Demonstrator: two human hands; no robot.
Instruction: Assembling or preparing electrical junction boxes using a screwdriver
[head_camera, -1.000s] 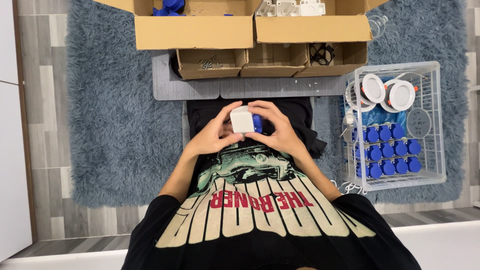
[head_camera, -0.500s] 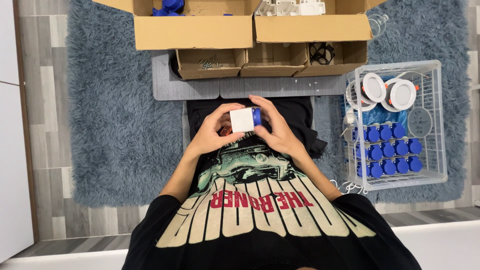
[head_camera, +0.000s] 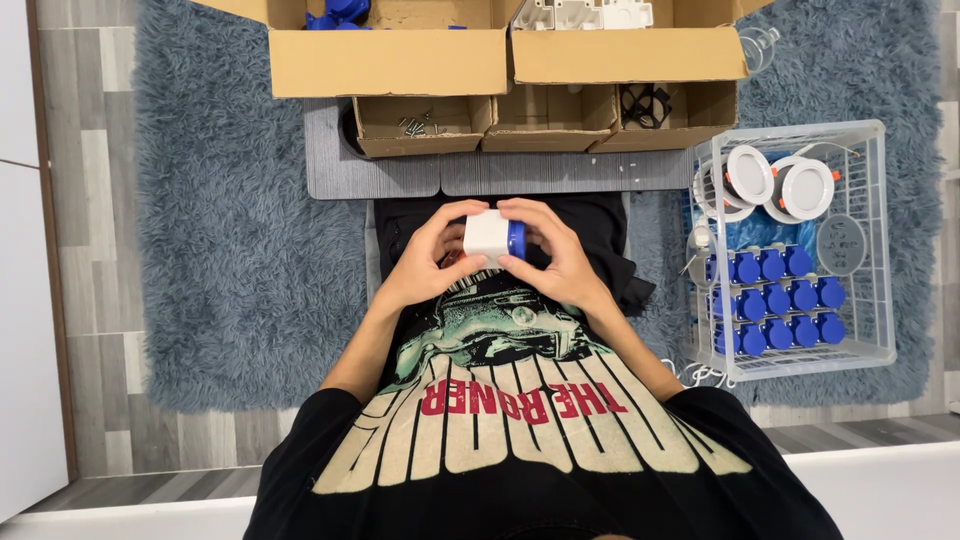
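While both hands (head_camera: 500, 265) cup white-blue part (head_camera: 494, 236) | underside hidden

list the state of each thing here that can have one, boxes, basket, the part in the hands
white and blue part: held up between both hands
left hand: gripping the part's white side
right hand: gripping the blue end
large cardboard boxes: flaps open
small cardboard trays: open on top, the left one holding screws
clear basket: uncovered, rows of blue parts upright inside
round white lamps: lying in the basket's far end

White block (head_camera: 487, 235) with blue cap (head_camera: 516, 239); shaggy grey-blue rug (head_camera: 250, 270); brown cardboard boxes (head_camera: 390, 62).
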